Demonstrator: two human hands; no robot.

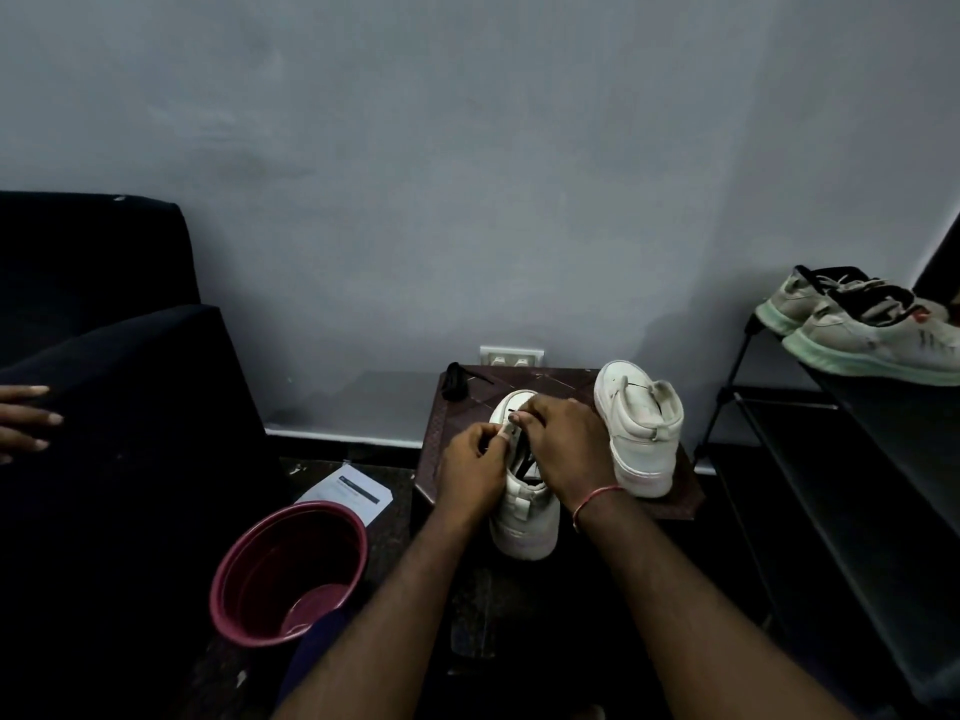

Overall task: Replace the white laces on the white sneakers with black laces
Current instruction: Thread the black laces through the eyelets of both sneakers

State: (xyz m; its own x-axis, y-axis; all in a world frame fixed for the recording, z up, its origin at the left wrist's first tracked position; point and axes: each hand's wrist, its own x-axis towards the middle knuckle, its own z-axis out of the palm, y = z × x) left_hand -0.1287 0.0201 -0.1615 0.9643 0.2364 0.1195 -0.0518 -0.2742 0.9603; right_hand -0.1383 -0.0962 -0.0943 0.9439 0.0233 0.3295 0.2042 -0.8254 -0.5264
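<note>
Both hands lace the near sneaker (pixel 524 517) with a black lace (pixel 525 466), lower centre of frame, on the small brown counter (pixel 550 380).

The sneaker sits toe away from the person, probably so the eyelets face up for threading. The left hand (pixel 475 470) has its grip clamped on the sneaker's eyelet edge to steady it. The right hand (pixel 563 449) has its grip curled on the lace, likely feeding it through. The second sneaker (pixel 644 433) is parked just right of it, heel toward us, no lace visible. A spare black lace (pixel 457 380) is bunched at the counter's far left corner, within reach. A maroon bucket (pixel 317 506) stands lower left, with a pale patch at the bottom, contents unclear. A paper (pixel 348 492) lies on the floor beside it. Grey sneakers (pixel 872 335) sit on the rack (pixel 831 459), right edge.
</note>
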